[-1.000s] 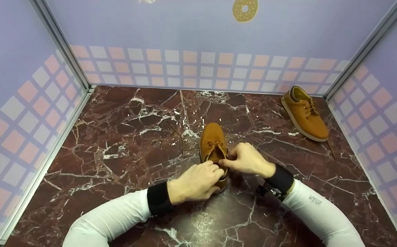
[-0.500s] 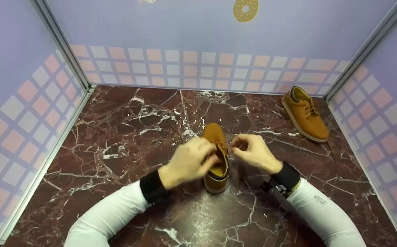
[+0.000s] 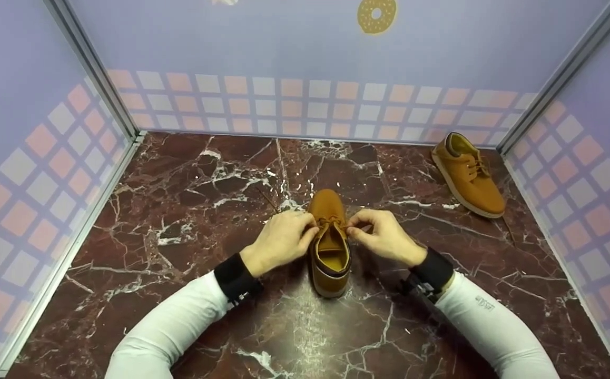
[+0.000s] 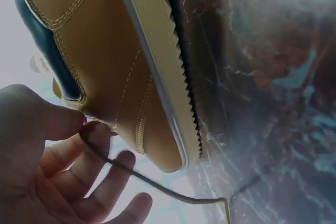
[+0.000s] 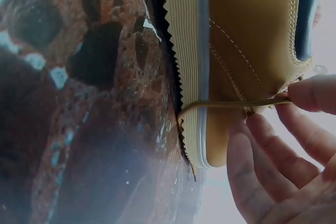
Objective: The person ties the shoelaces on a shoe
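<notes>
A tan lace-up shoe point(image 3: 328, 202) with a yellow lining stands on the marble-patterned surface, toe pointing away, between both hands. My left hand point(image 3: 282, 238) pinches a brown shoelace point(image 4: 157, 184) between thumb and forefinger on the shoe's left side; the lace's loose end trails down to the surface in the left wrist view. On the other side, my right hand point(image 3: 386, 235) pinches a second lace end point(image 5: 231, 103) near the eyelets, and its tail hangs over the sole. The shoe's tongue and insole show in the head view.
A matching tan shoe point(image 3: 471, 176) lies at the back right by the corner, its lace trailing on the surface. Lilac panels with pink and white squares point(image 3: 292, 108) enclose the back and both sides.
The left hand has moved from inside the shoe's opening to the lace on the left, uncovering the insole. The right hand has shifted slightly forward and also pinches a lace.
</notes>
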Demonstrator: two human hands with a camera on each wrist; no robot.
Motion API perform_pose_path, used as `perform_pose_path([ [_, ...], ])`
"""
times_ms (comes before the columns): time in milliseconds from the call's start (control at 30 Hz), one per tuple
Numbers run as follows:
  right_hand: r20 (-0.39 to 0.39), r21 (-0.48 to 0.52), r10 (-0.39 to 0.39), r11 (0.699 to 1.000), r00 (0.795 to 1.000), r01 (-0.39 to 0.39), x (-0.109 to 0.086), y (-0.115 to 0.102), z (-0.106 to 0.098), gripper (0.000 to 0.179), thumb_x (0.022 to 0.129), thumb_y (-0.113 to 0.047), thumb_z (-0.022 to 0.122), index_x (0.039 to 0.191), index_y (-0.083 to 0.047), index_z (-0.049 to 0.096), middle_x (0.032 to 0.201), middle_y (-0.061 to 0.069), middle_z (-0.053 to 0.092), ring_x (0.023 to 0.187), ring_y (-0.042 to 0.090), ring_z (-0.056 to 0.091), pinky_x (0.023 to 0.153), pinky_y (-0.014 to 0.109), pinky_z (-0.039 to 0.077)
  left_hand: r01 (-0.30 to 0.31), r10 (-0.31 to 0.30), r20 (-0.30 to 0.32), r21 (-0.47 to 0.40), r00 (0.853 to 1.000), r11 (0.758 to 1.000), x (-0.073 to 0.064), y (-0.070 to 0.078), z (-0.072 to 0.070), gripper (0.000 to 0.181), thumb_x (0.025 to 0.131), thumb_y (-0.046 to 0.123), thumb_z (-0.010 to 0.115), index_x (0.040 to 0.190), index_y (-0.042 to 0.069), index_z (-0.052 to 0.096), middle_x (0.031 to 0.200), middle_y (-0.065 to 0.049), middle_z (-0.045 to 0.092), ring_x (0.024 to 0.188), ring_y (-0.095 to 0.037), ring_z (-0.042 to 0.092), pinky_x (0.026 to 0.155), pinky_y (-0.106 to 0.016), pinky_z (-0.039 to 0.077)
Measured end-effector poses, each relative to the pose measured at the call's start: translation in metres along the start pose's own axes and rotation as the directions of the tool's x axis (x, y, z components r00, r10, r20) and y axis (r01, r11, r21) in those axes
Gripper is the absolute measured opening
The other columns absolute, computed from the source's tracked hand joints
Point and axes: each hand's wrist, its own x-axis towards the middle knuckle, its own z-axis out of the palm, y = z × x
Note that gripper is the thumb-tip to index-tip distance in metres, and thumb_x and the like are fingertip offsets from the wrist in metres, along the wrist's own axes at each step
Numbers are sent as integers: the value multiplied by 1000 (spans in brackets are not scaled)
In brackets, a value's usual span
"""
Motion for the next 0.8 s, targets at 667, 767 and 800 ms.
perform_pose_path([
  [667,9,31,-101,994,995,101,7,-16,-12,18,107,-12,70,90,-8,72,70,11,67,58,1,51,56,18,40,23,-21,-75,27,997,999,0,3,-20,17,107,25,73,95,12,74,83,-7,77,70,-24,71,60,-45,63],
  [767,43,-64,-146,987,988,148,8,-21,-21,15,104,-11,75,89,-11,74,69,4,70,56,0,50,54,18,41,17,-14,-85,44,996,999,-1,3,-23,17,107,24,73,95,12,73,82,-7,76,69,-25,70,59,-45,62],
  [800,61,-104,-161,981,985,167,9,-23,-24,14,103,-11,77,89,-11,75,70,3,71,56,0,50,54,18,41,16,-12,-87,46,996,999,-1,3,-24,17,107,24,73,94,12,73,82,-7,76,68,-25,70,58,-45,62],
])
